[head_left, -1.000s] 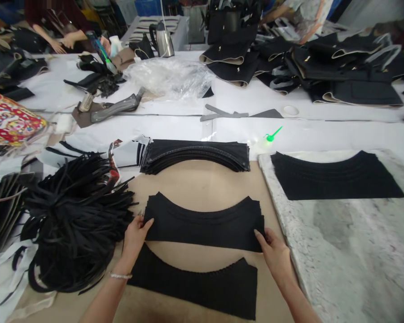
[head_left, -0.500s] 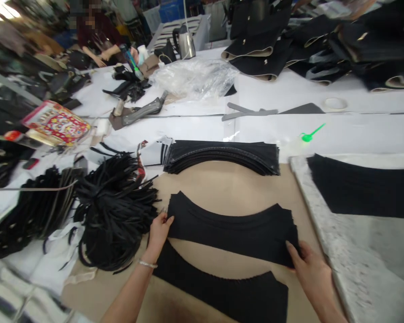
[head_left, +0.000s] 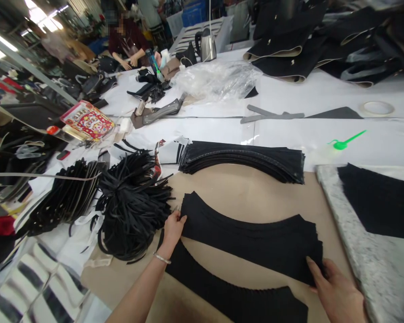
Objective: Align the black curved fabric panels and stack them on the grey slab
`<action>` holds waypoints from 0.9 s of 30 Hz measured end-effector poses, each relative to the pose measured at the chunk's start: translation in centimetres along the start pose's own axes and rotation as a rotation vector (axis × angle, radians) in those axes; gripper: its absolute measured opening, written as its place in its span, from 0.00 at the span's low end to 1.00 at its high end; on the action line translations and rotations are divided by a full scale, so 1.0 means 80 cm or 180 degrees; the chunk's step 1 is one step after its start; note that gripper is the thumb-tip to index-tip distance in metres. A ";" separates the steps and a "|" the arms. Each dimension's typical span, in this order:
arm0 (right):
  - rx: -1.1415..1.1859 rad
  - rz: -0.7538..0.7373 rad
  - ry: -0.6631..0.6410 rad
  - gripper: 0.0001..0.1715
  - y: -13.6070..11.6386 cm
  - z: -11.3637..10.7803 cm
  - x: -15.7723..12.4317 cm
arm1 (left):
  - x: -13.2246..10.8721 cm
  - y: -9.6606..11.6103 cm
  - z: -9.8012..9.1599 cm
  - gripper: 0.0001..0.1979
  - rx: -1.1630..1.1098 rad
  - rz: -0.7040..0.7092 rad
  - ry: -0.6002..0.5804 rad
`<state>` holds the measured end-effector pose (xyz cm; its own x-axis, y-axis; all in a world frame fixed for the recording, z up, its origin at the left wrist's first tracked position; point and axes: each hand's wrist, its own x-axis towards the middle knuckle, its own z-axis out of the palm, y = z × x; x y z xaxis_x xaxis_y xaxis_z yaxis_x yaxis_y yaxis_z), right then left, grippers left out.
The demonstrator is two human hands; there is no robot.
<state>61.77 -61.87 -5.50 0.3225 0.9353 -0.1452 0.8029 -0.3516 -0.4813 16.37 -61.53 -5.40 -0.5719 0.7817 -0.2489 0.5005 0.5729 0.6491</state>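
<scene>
A curved black fabric piece (head_left: 245,237) is stretched between my two hands over the brown board. My left hand (head_left: 173,228) pinches its left end between thumb and fingers, and a small metal tip shows by those fingers. At the lower right corner, my right hand (head_left: 333,282) grips the same piece, thumb on top. Nearer to me lies a second black curved piece (head_left: 229,291), partly under the held one. Beyond them is a stack of black curved pieces (head_left: 242,159). Left of my left hand sits a bundle of black strips (head_left: 131,206).
The brown board (head_left: 272,193) lies on a white table. To the right, a marbled slab (head_left: 363,269) bears another black piece (head_left: 384,202). Farther back are a green applicator (head_left: 346,141), a tape roll (head_left: 377,108), crumpled plastic (head_left: 218,78) and a kettle (head_left: 207,45). Another person (head_left: 128,45) works behind.
The view has swung left, so everything sits farther right in the picture. Both hands still hold the black fabric piece, which looks about the same relative to the board.
</scene>
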 end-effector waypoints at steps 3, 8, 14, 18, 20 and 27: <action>0.0008 0.0141 -0.0117 0.22 -0.007 -0.002 -0.005 | -0.001 -0.001 0.000 0.13 0.0110 0.0024 -0.0096; 0.0161 0.0069 -0.0038 0.20 -0.024 -0.007 -0.014 | 0.003 -0.003 0.001 0.11 0.0361 0.0011 -0.0249; 0.0281 0.0021 0.0084 0.20 -0.025 -0.007 -0.016 | 0.004 0.002 -0.002 0.11 0.0695 -0.0050 -0.0382; 0.0306 -0.0016 0.0177 0.19 -0.024 -0.006 -0.016 | -0.011 0.012 -0.001 0.15 0.1130 0.0227 0.0195; 0.0321 -0.0013 0.0225 0.18 -0.024 -0.005 -0.016 | -0.023 0.017 0.004 0.19 0.1346 0.0865 0.0756; 0.0450 -0.0010 0.0417 0.17 -0.027 -0.004 -0.020 | -0.052 0.010 0.041 0.19 0.1358 0.2539 0.0258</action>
<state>59.69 -62.66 -3.94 0.3900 0.9202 -0.0340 0.7287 -0.3310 -0.5996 21.28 -63.52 -6.23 0.0116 0.9750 0.2220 0.9565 -0.0756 0.2818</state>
